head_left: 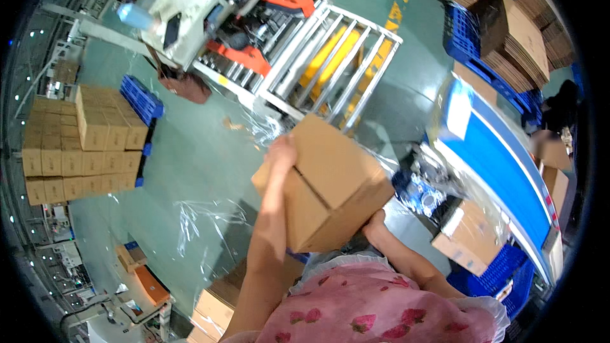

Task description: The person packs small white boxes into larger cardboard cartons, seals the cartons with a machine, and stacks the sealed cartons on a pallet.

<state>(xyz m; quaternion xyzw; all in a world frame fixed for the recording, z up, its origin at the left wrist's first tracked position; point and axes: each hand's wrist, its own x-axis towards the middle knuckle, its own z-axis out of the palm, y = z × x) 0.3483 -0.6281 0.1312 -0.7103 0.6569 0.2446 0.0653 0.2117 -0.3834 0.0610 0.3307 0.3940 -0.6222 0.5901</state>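
Cardboard box (327, 181), plain brown with its top flaps shut along a centre seam, is carried tilted in mid-air in front of the person's chest, above the floor and clear of any surface. Left hand (281, 151) lies against the box's upper left edge, fingers wrapped over the corner; the grip is closed on the cardboard. Right hand (375, 222) sits beneath the lower right corner and supports it from below; most of that hand is hidden by the box, so the finger spread cannot be told, but the grip bears on the box. Both forearms rise from the lower edge of the view, above a pink garment with a red print (381, 308).

Behind the box stands a metal roller conveyor (337, 57), joined to a machine with red parts (254, 25). Loose clear plastic film (203, 216) lies on the green floor (190, 152) to the left. Further left, a stack of small brown cartons (82, 146) rests on a blue pallet (143, 98). To the right runs a blue belt conveyor (495, 165), with an open carton (467, 232) just beside it and blue crates (502, 270) below. Flattened cardboard sheets (508, 25) are piled on another blue pallet at upper right. More cartons (213, 308) sit low at the person's left side.
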